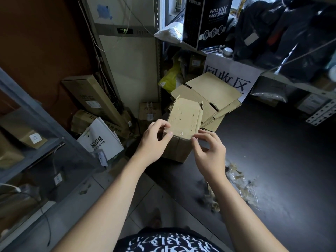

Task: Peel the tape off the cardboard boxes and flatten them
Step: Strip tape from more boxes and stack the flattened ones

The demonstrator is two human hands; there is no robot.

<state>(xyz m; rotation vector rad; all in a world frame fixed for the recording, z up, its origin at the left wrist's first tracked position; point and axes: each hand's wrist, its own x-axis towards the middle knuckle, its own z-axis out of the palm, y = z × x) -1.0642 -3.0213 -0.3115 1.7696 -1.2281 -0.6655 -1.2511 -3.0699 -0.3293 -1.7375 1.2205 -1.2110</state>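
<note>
Cardboard box (183,117), tape (184,136) barely discernible

box (183,117) near-left corner out of sight behind left hand (154,140)

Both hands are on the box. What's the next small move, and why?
Probably pinch the clear tape and peel it back with the right hand. Tape shines across the near top edge of the box, the right fingers sit right at it, and the left hand grips the corner, steadying the box, which is not yet flattened.
</note>
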